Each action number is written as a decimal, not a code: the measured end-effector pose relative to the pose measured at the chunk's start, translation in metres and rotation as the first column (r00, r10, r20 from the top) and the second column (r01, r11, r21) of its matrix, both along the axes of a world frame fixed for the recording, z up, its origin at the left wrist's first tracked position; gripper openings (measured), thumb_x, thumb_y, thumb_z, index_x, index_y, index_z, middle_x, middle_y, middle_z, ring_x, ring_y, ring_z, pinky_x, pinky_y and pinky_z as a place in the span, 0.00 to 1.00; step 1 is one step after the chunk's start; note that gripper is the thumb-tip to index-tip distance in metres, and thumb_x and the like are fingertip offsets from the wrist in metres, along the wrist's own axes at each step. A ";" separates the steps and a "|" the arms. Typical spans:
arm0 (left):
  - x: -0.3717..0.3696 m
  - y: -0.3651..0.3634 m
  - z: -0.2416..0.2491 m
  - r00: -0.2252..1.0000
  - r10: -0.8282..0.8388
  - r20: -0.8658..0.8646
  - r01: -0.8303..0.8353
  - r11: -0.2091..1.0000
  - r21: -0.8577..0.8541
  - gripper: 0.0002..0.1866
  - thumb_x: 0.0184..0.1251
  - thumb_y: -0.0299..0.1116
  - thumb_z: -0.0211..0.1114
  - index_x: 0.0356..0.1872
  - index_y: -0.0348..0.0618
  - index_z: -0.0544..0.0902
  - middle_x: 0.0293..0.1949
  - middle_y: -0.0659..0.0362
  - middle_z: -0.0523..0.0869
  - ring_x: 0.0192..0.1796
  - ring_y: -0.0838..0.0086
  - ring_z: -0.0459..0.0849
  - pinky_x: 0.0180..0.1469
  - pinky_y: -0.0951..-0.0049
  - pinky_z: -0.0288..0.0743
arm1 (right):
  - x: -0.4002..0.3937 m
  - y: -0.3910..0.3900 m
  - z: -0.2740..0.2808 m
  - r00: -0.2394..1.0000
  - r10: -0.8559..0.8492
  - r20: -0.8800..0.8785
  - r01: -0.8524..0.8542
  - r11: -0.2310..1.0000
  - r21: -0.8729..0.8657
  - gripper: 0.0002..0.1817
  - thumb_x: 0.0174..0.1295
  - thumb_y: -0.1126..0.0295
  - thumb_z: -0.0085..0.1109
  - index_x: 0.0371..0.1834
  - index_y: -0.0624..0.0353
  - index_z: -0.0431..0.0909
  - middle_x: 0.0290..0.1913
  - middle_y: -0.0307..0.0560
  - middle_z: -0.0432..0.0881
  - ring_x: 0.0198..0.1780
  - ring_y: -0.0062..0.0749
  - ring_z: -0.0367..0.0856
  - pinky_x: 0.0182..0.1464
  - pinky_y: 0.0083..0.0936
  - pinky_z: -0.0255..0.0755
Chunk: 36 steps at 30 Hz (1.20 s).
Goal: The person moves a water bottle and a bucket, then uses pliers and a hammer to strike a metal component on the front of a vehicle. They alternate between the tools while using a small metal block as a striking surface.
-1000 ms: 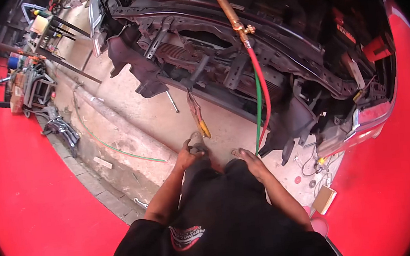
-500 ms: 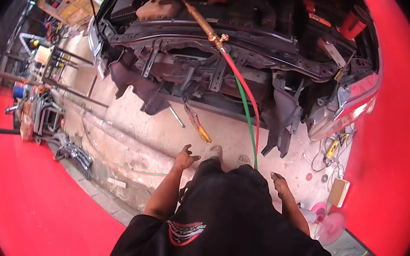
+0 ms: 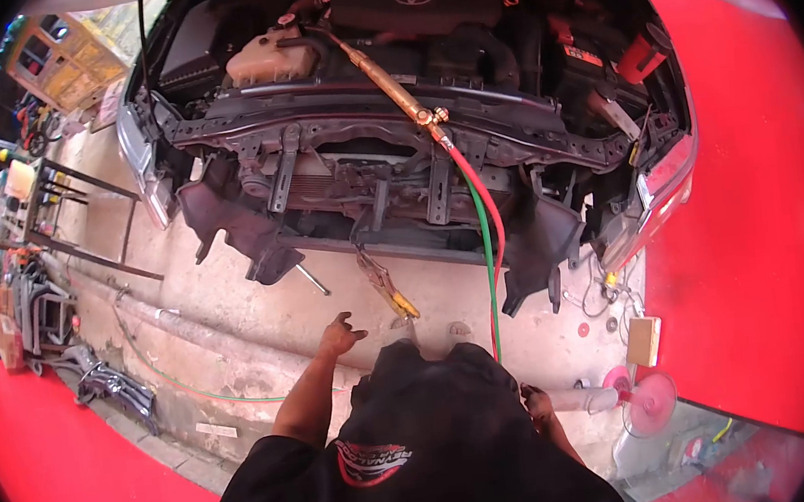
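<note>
My left hand (image 3: 340,336) is held out over the floor with its fingers apart and nothing in it. My right hand (image 3: 536,404) is low against my right hip; its fingers are mostly hidden, and I cannot see if it holds anything. A brass gas torch (image 3: 390,86) rests across the front of the car, with a red hose (image 3: 482,189) and a green hose (image 3: 485,242) hanging down towards me. Nearest my left hand, a plier-like clamp with yellow grips (image 3: 388,290) hangs from the car's lower front bar. A metal rod (image 3: 312,279) sticks out beside it.
The car's front (image 3: 364,172) is stripped of its bumper, hood raised. On my right are a fan with pink blades (image 3: 651,401), a tan block (image 3: 644,341) and cables. Metal parts (image 3: 107,380) and a metal stand (image 3: 90,220) are on the left. Red surfaces (image 3: 741,215) flank the area.
The view has shifted, so the car appears further left and more of its engine bay shows. My right hand has drawn back to my hip. My left hand stays out in front.
</note>
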State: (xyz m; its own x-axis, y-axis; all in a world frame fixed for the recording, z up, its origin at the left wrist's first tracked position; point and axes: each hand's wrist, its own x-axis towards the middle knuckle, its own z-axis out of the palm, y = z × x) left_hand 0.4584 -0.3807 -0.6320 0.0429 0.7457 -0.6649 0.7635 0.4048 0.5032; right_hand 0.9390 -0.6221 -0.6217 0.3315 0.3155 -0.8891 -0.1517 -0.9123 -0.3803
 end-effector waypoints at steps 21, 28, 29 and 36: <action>-0.033 0.007 -0.004 0.966 -0.256 -0.044 0.258 0.964 0.058 0.13 0.64 0.51 0.61 0.41 0.60 0.87 0.42 0.61 0.88 0.62 0.68 0.75 0.60 0.71 0.72 | -0.015 0.002 0.012 0.997 0.025 0.077 -0.038 0.984 0.174 0.26 0.65 0.53 0.57 0.58 0.63 0.76 0.44 0.41 0.82 0.42 0.29 0.74 0.44 0.27 0.69; -0.047 -0.040 -0.047 0.675 -0.661 -0.328 0.714 0.696 0.068 0.13 0.68 0.49 0.57 0.43 0.63 0.87 0.39 0.61 0.89 0.58 0.74 0.78 0.62 0.73 0.71 | 0.034 -0.024 -0.017 0.998 0.003 -0.056 0.011 0.967 0.254 0.25 0.67 0.58 0.56 0.55 0.72 0.76 0.51 0.53 0.83 0.54 0.35 0.79 0.59 0.27 0.67; -0.030 -0.050 -0.039 0.726 -0.629 -0.279 0.647 0.762 -0.032 0.15 0.67 0.50 0.58 0.44 0.58 0.87 0.39 0.60 0.89 0.52 0.73 0.82 0.63 0.74 0.68 | 0.045 -0.028 -0.016 0.998 -0.023 -0.053 0.035 0.970 0.241 0.25 0.67 0.58 0.56 0.55 0.71 0.77 0.50 0.53 0.83 0.54 0.36 0.79 0.59 0.27 0.67; 0.125 -0.082 0.038 0.967 -0.216 -0.135 0.210 0.976 -0.061 0.34 0.56 0.49 0.70 0.56 0.33 0.74 0.40 0.49 0.88 0.50 0.64 0.85 0.56 0.70 0.75 | 0.140 -0.068 -0.047 0.994 -0.025 -0.108 0.027 0.999 0.018 0.30 0.63 0.46 0.55 0.62 0.55 0.73 0.50 0.40 0.78 0.43 0.30 0.70 0.39 0.31 0.65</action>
